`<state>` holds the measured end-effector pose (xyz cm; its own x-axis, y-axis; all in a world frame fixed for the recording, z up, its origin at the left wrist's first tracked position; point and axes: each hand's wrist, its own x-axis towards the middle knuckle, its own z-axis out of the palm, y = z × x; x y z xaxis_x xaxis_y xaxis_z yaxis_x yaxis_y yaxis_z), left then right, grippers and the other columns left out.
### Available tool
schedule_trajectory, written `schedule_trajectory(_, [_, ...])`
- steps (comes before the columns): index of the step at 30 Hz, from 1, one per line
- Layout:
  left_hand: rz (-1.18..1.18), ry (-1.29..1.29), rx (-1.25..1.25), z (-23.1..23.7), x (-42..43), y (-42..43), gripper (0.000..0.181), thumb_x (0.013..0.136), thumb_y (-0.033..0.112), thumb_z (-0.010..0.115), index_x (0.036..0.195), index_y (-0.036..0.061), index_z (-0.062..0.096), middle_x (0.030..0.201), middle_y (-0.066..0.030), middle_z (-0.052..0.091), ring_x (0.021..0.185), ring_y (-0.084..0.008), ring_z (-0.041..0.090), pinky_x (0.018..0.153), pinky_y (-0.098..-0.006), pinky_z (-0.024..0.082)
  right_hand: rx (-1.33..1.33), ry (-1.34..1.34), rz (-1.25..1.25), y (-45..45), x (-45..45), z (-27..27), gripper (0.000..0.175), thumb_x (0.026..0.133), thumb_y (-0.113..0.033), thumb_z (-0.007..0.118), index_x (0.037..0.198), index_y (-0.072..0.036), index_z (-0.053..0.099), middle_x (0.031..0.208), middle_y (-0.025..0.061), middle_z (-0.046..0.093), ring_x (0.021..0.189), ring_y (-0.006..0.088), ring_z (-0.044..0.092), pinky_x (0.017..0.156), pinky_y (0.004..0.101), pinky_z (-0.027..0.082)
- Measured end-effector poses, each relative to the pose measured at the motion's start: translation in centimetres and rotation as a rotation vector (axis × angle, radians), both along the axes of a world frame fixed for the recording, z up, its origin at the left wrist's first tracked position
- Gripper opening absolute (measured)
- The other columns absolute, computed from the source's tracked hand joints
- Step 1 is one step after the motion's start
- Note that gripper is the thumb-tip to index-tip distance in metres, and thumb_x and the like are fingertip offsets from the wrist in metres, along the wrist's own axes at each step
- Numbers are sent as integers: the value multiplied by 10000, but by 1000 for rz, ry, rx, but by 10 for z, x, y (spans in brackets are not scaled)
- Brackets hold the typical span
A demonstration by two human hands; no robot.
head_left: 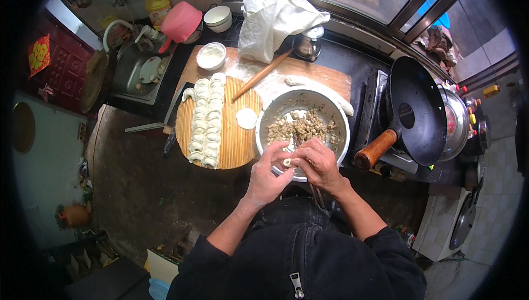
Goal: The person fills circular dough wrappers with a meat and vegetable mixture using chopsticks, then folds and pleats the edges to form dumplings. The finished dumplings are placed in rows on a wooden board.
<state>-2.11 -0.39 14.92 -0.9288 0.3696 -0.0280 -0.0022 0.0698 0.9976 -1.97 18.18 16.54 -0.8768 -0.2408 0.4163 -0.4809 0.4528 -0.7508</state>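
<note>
A small, mostly hidden dough dumpling (287, 162) is between my two hands over the near rim of a metal bowl (344, 134). My left hand (268, 176) curls around its left side, thumb and fingers close to it. From the right, my right hand (320, 165) pinches the dough with its fingers. A pair of dark chopsticks (316, 196) runs under the right hand, tips towards the minced filling (310, 125) in the bowl. Left of the bowl, a flat round dough wrapper (246, 118) lies on a round slatted mat (236, 151), beside two rows of folded dumplings (213, 124).
Behind the mat, a wooden board (330, 76) carries a rolling pin (262, 74), a bowl of flour (211, 56) and a white cloth bag (275, 18). A wok (421, 122) with a wooden handle (375, 150) stands at right. A cleaver (175, 112) lies left, near the sink (136, 70).
</note>
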Motion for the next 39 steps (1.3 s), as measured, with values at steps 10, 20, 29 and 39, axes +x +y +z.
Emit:
schedule_trajectory(10, [-17, 28, -98, 3, 1, 1, 628, 803, -7, 704, 1372, 54, 443, 1059, -131, 695, 996, -199, 678, 884, -335, 533, 116, 69, 61, 0, -3, -5, 236, 828, -99, 727, 1061, -94, 696, 887, 101, 603, 843, 311, 584, 753, 407, 441])
schedule_trajectory(20, [-25, 56, -164, 5, 0, -1, 658, 807, 0, 694, 1402, 44, 418, 980, -119, 699, 878, -144, 659, 822, -305, 528, 76, -29, 133, 0, -5, -1, 152, 883, -124, 680, 1025, -72, 690, 918, 80, 621, 882, 284, 582, 790, 402, 422])
schedule_trajectory(29, [-79, -32, -175, 5, 0, -2, 658, 814, 23, 692, 1408, 46, 408, 917, -92, 690, 798, -118, 638, 762, -274, 518, 37, -117, 138, 1, -3, -16, 133, 890, -132, 665, 995, -52, 683, 898, 106, 604, 838, 299, 581, 724, 391, 446])
schedule_trajectory(39, [-45, -456, 280, -9, -7, -15, 572, 858, -4, 678, 1368, 3, 417, 1026, -119, 697, 937, -133, 663, 838, -285, 533, -469, -777, 11, 0, 4, -19, 213, 986, -210, 559, 1049, -15, 619, 917, 132, 592, 847, 236, 594, 786, 340, 466])
